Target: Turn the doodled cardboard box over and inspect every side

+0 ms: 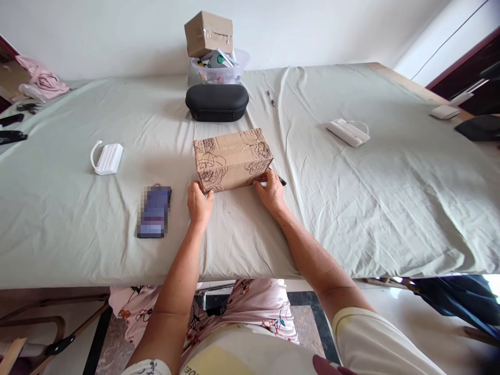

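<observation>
A brown cardboard box (233,159) with dark scribbled loops on its top and front sits in the middle of the cloth-covered table. My left hand (199,204) grips its near left corner, thumb toward the front face. At the near right corner, my right hand (270,192) holds the box with the fingers curled round its side. A small dark object (282,181) pokes out beside my right hand; most of it is hidden, so its kind is unclear. Both lower corners of the box are partly covered by my fingers.
A phone (154,212) lies left of my left hand. White power banks rest at left (109,159) and right (348,132). Behind the box are a black zip case (217,103), a pen (271,98), and a plastic tub (219,75) with another carton (210,34) on top.
</observation>
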Demonstrator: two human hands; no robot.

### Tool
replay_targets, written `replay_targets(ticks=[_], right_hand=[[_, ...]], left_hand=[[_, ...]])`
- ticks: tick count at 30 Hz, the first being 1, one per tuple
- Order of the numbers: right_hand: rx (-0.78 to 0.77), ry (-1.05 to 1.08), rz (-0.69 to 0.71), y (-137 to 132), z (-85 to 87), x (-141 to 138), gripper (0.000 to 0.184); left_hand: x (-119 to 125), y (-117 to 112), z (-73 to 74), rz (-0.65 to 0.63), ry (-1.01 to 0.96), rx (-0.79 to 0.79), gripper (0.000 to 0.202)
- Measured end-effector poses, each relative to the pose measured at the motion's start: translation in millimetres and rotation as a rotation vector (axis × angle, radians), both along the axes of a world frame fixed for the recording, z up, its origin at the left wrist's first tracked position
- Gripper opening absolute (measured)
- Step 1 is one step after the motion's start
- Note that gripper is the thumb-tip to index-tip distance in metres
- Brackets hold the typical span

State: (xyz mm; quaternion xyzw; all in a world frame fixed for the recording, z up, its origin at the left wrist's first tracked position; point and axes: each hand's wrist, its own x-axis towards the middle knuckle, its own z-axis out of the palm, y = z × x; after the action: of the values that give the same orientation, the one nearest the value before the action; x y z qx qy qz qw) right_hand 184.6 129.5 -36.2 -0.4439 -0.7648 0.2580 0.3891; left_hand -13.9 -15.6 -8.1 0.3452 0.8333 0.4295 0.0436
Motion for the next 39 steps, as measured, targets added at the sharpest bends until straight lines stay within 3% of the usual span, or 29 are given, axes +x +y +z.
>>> replay_targets(ticks=[9, 15, 20, 25, 28, 32, 35, 39], right_hand=[[0.030, -0.091, -0.010, 2.6, 4.3, 3.0, 0.029], [0.085, -0.173, -0.167, 13.5, 15.1, 18.0, 0.039], [-0.009, -0.436, -0.196, 13.3, 27.1, 25.9, 0.048], [-0.100, -0.524, -0.228, 12.4, 32.6, 29.0, 0.045], [-0.154, -0.432, -0.271, 18.0, 31.3, 30.5, 0.041], [-0.157, -0.065, -0.323, 25.7, 29.7, 32.2, 0.037], [-0.010, 0.178, -0.313, 21.1, 33.8, 32.1, 0.043], [0.243, 0.262, -0.183, -4.0, 46.8, 25.3, 0.062]], left_hand=[[0.3, -0.8, 1.7, -0.014, -0.004, -0.006, 0.033], [1.1, -2.3, 4.7, 0.006, -0.059, 0.013, 0.032], [2.2, -2.5, 7.9, 0.038, -0.122, 0.040, 0.036], [2.8, -3.3, 11.1, 0.071, -0.115, 0.142, 0.036], [1.8, -3.4, 11.5, 0.071, -0.128, 0.221, 0.033], [2.9, -2.4, 8.6, 0.025, -0.103, 0.270, 0.033], [7.2, -1.0, 5.9, 0.021, -0.049, 0.253, 0.033], [12.0, 0.2, 3.5, -0.012, -0.024, 0.182, 0.035]])
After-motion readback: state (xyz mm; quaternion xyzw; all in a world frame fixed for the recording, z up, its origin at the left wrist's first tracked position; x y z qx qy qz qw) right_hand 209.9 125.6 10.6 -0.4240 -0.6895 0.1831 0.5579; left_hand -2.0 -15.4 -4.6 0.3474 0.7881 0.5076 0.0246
